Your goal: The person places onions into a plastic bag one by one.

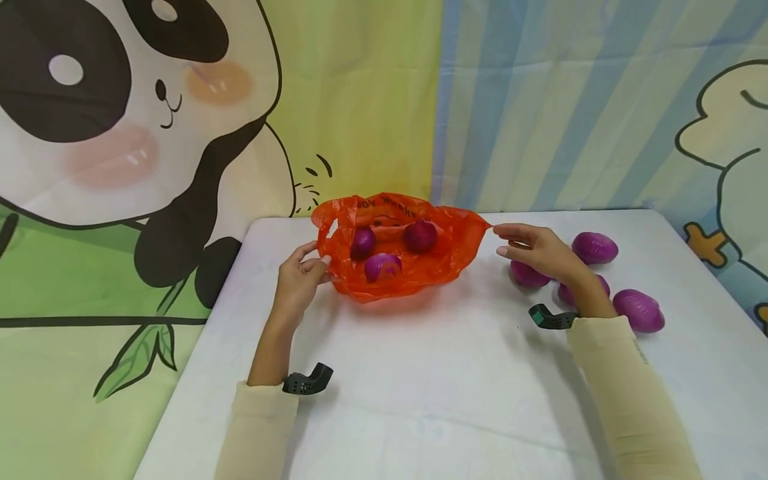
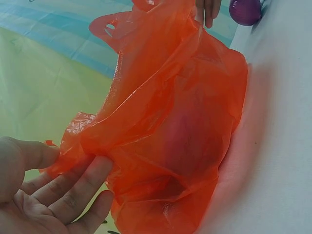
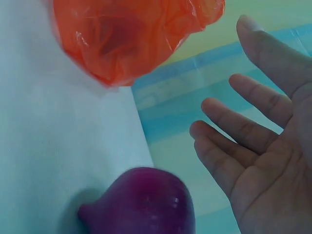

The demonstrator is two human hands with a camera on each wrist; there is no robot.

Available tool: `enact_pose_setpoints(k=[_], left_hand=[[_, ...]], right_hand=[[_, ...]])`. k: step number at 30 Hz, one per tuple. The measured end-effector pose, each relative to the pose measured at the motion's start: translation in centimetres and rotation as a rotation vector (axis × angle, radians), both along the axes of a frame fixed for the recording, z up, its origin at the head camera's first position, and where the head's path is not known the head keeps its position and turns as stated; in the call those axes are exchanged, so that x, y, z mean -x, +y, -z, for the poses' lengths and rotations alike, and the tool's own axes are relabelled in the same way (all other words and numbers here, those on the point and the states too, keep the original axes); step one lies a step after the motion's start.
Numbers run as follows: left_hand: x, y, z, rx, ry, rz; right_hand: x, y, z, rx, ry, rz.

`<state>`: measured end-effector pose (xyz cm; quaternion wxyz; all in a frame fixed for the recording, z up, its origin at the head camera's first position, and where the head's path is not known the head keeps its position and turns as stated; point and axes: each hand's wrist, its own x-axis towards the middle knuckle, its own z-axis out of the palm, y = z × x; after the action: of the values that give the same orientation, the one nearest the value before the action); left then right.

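An orange plastic bag [image 1: 447,257] stands with its mouth spread at the far side of the white table, and three purple onions [image 1: 420,237] show inside it. My left hand [image 1: 297,277] pinches the bag's left edge between thumb and fingers; the left wrist view shows this edge up close. To the right of the bag, my right hand [image 1: 543,252] has its fingers extended, fingertips close to the bag's pointed right corner. In the right wrist view that hand [image 3: 268,165] is open and holds nothing, with the bag apart from it.
Several loose purple onions [image 1: 595,248] lie on the white table [image 1: 420,387] under and beside my right forearm. Behind the table hangs a printed cloth [image 1: 360,100] with a panda and stripes. A dark wrist device [image 1: 309,380] sits at each cuff.
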<state>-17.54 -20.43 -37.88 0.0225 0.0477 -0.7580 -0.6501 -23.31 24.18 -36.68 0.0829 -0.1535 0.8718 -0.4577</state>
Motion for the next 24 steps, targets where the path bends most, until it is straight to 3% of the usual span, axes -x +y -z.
enact_pose_setpoints(k=[11, 17, 24], left_hand=[[0.3, 0.0, -0.2, 0.022, -0.015, -0.007], [0.3, 0.0, 0.1, 0.028, -0.046, -0.011], [0.1, 0.1, 0.4, 0.019, -0.034, -0.017]], right_hand=[[-1.2, 2.7, 2.1, -0.039, 0.043, 0.128], [-1.0, 2.9, 3.6, -0.117, 0.034, 0.130], [-1.3, 2.3, 4.7, -0.178, 0.073, 0.109]])
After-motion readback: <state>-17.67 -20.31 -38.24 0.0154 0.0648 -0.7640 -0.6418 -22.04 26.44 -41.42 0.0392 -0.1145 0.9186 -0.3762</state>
